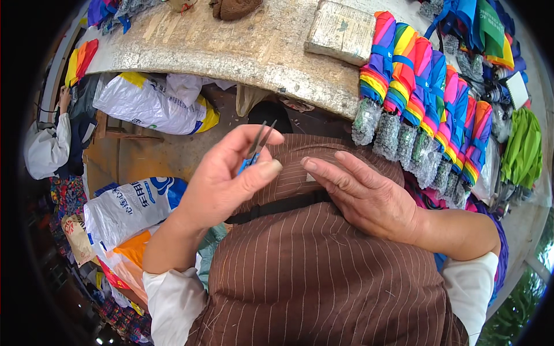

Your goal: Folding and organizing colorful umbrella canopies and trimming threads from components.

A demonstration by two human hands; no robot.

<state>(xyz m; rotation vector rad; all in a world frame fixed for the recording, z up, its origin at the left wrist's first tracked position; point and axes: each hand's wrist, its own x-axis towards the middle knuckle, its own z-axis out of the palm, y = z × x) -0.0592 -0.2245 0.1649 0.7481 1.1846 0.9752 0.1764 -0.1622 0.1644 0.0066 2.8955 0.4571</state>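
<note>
In front of my striped brown apron (323, 259), my left hand (216, 179) is closed around a small pair of blue-handled scissors (259, 144). Their two dark blades point up and away from me, slightly apart. My right hand (369, 199) is held opposite, palm turned inward, its fingers stretched out with nothing visible in them. Beyond it on the right lies a row of folded rainbow umbrellas (404, 63), their lower ends covered in clear crinkled plastic wrap (388, 134).
A worn wooden table (213, 46) curves across the far side, bearing a paper-covered block (340, 32) and a brown lump (234, 7). Large white sacks (144, 101) lie below on the left, near another person's sleeve (49, 150). A green umbrella (520, 147) hangs far right.
</note>
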